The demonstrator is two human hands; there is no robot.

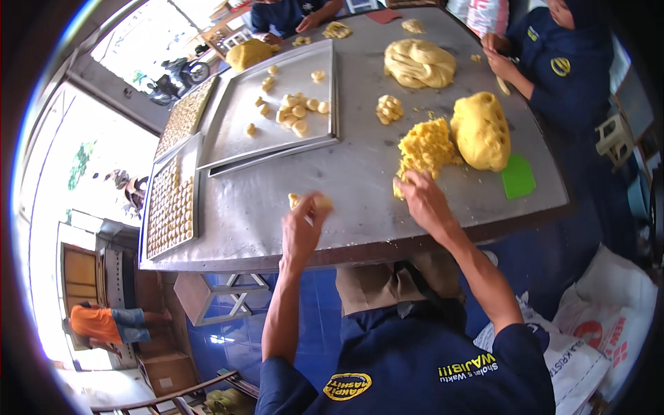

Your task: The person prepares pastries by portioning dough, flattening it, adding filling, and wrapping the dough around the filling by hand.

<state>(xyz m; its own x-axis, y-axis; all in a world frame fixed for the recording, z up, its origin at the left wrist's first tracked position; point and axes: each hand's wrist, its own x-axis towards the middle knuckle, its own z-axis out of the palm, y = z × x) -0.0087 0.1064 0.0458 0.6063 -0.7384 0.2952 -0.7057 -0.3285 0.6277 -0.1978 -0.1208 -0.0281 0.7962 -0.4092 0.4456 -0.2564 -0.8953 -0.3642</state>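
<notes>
Over the near middle of the metal table, my left hand [302, 232] is closed round a small pale dough ball [323, 203], slightly smeared by motion. A bit of yellow filling [293, 200] shows beside its fingers. My right hand [427, 204] has its fingertips pinched at the near left edge of a crumbly yellow filling heap [425, 145]. Right of that heap sits a large smooth yellow mass [481, 131] with finger holes. Behind it are a cluster of small dough pieces [389, 109] and a big pale dough lump [419, 63].
A large metal tray [228, 142] with loose dough balls stands left of centre. Filled trays [189, 232] [185, 114] line the left edge. A green scraper [518, 177] lies at right. Co-workers [564, 66] [280, 17] stand at the far and right sides. Sacks [588, 325] lie on the floor.
</notes>
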